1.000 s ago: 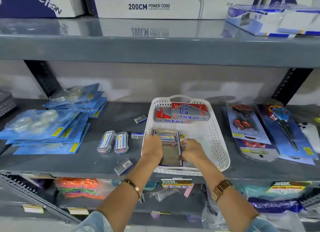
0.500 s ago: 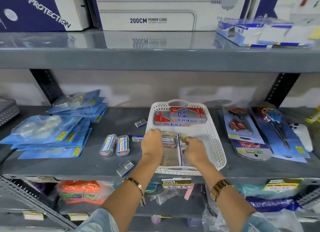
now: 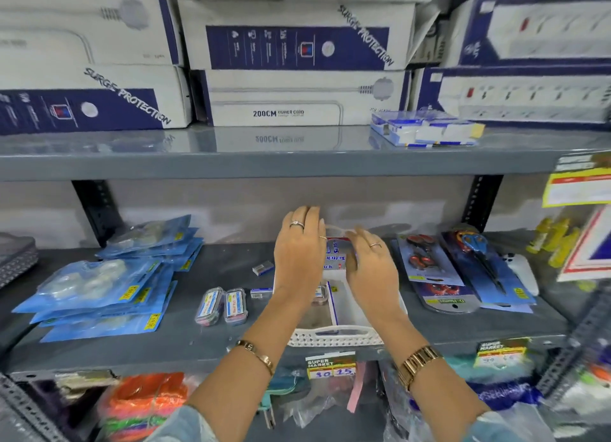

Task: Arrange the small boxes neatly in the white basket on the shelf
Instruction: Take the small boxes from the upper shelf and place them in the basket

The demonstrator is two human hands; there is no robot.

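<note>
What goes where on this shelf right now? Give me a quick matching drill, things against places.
Things:
1. red and grey boxes
2. scissors packs
3. blue tape packs
4. small loose box

Places:
A. left end of the shelf
B. on the shelf just left of the white basket
C. right of the basket
D. at the back of the basket, between the left hand and right hand

Pairs: 1-D, 2-C, 3-A, 4-B

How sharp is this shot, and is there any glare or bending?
Head view: centre fairly sharp, right edge smeared around the yellow sign; upper shelf glossy, mirroring the power cord box; wide-angle lens bows the shelf edges.
</note>
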